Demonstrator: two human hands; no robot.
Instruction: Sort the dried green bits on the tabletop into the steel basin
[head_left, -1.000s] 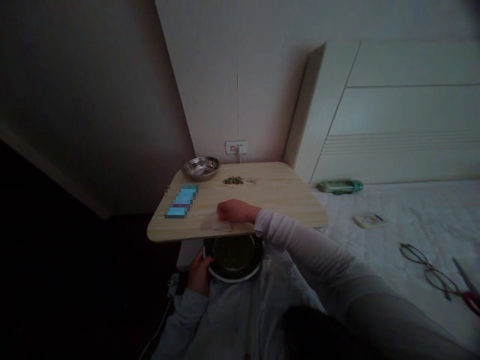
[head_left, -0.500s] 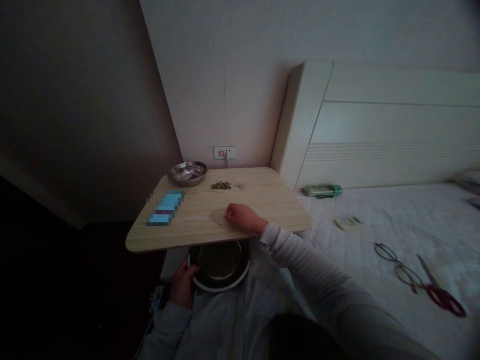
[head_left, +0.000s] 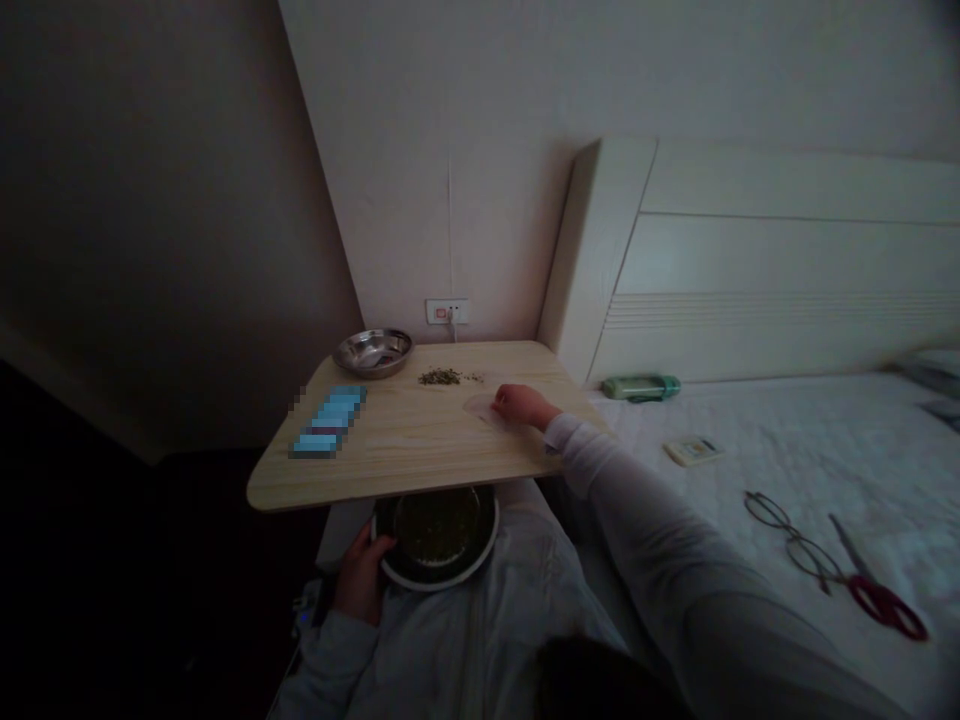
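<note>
Right hand [head_left: 523,404]: just right of the frame's centre, you had your thumb and fingers together, pinched on a thin sheet [head_left: 478,406], pale and see-through.
Thin sheet: it showed to the left of those fingers, over the wooden tabletop [head_left: 420,450]; you could not tell whether its edge touched the wood.
Left hand [head_left: 360,578]: at lower centre-left, you had it closed on the left rim of a dark bowl [head_left: 431,583], thumb over the edge; the fingers beneath were hidden.
Dark bowl: it sat above your lap at lower centre, and the tabletop's near edge covered its far part; what lay inside was too dim to name.
Dried heap [head_left: 440,377]: a small greenish-brown pile, with crumbs [head_left: 474,378] trailing to its right, lay above and left of your right hand.
Steel bowl [head_left: 375,374]: it stood on the tabletop's far left corner, with something small inside.
Phone [head_left: 330,420]: it lay at the tabletop's left, below the steel bowl, its screen blurred into squares.
Right sleeve [head_left: 660,560]: it ran from the lower right and hid part of the tabletop's right edge.
Bed [head_left: 862,450]: on the right of the frame, it bore a green bottle [head_left: 641,388], a cream-coloured flat object [head_left: 694,451], glasses [head_left: 814,560] and red-handled scissors [head_left: 864,588] just beside them.
Socket [head_left: 447,312]: it was on the wall above the tabletop, with a plug in it.
</note>
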